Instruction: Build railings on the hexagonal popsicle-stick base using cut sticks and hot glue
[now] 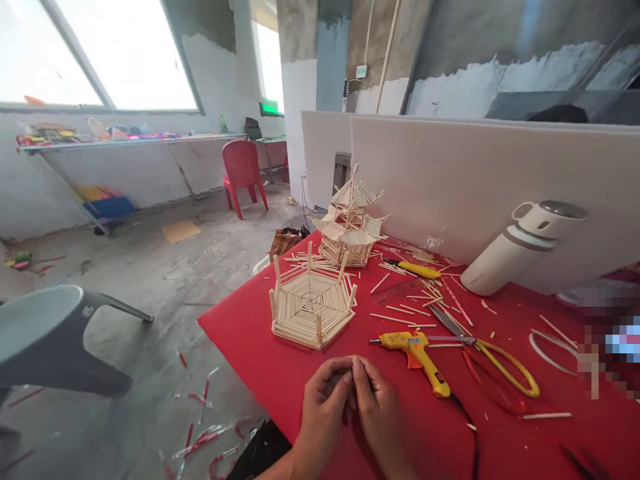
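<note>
The left grip [323, 397] and the right grip [375, 400] meet fingertip to fingertip, low over the red worktop [425, 437]. The fingers are curled inward and hide whatever may be between them, so I cannot tell whether either one is clamped on something.

Just beyond the knuckles, slightly to the left, a stick base [313, 307] lies flat on the worktop near its left edge, apart from both hands. Its sticks run in nested rings around a centre, and short posts stand up around its rim.

Near the right hand, a yellow glue gun [407, 343] lies on its side, nozzle toward the base, with a black cord trailing from its handle. Scissors [469, 341] with yellow handles lie just past it, blades spread.

Farther back are loose sticks [393, 319], a pink pencil [456, 301] and a yellow cutter [417, 269]. Behind the base stands a tiered stick pagoda [350, 230]. A white bottle [505, 260] stands at the right, near a pale panel [450, 177]. Off to the left, beyond the worktop, are a grey stool [65, 347] and a red chair [243, 163].
</note>
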`<state>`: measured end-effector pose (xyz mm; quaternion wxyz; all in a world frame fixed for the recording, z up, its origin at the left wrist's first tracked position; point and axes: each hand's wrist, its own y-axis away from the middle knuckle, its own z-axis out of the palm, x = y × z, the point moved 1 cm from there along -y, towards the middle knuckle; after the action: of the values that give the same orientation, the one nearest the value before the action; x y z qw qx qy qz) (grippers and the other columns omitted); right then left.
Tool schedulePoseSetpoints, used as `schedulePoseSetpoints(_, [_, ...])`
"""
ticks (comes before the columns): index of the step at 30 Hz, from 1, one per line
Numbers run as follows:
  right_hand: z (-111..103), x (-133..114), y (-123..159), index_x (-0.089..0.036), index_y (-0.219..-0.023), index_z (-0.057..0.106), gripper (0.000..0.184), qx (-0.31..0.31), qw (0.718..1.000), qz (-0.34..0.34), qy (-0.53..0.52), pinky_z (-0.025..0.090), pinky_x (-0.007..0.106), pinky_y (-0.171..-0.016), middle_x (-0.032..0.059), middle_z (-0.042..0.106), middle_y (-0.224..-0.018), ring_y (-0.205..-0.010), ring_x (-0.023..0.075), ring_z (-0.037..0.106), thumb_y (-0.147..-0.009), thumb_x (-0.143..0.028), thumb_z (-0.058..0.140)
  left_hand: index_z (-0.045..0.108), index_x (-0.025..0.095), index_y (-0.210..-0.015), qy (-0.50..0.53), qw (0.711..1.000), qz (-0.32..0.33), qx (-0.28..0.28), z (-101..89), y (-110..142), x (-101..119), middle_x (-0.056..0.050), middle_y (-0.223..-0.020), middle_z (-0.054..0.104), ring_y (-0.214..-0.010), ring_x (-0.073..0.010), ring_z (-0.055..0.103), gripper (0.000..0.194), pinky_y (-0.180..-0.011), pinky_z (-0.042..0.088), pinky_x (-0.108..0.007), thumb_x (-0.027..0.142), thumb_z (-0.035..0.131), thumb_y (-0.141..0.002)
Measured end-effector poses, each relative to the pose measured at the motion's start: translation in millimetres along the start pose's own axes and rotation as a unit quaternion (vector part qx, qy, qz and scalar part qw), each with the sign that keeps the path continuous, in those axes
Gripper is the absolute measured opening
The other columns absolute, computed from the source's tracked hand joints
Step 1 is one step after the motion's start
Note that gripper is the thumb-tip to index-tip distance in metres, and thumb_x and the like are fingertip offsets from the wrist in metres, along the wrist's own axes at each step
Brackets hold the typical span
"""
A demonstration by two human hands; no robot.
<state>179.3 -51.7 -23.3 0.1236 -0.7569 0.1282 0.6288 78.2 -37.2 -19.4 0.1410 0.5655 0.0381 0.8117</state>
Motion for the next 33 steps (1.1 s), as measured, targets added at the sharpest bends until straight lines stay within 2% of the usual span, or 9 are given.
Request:
schedulePoseSetpoints(9, [1.5,-2.2,-1.7,-0.021,-0.079,0.066,0.041,-0.005,1.0,-0.019,0.003,0.045,0.023,-0.06,0.0033,0.067,-0.07,-0.063,0.017,0.061,-0.097,-0.05,0.043,0.072,0.016,-0.1,-0.025,1.0,0.004,-0.002,-4.2,-2.1,-1.8,-0.005,-0.077,0.07,-0.053,-0.0089,0.052,0.032,-0.05,0.043,-0.021,0.039,0.074,-0.078])
schedulePoseSetpoints(15, [0.6,-4.3,-1.8,-0.021,-0.075,0.06,0.041,-0.013,1.0,-0.018,0.008,0.039,0.021,-0.051,0.0016,0.063,-0.066,-0.059,0.0146,0.057,-0.098,-0.048,0.041,0.07,0.014,-0.103,-0.031,0.999,0.006,-0.008,-3.7,-2.2,-3.1,-0.003,-0.071,0.066,-0.05,-0.0079,0.048,0.032,-0.048,0.041,-0.021,0.038,0.072,-0.081])
schedulePoseSetpoints(33, [0.2,-5.2,-4.1,-0.021,-0.074,0.06,0.042,-0.01,0.999,-0.034,0.023,0.037,0.021,-0.051,0.0004,0.061,-0.063,-0.057,0.0137,0.055,-0.099,-0.047,0.039,0.07,0.015,-0.103,-0.039,0.999,0.016,-0.016,-5.5,-4.0,-2.9,0.0,-0.065,0.063,-0.05,-0.0082,0.049,0.029,-0.049,0.041,-0.021,0.036,0.07,-0.083])
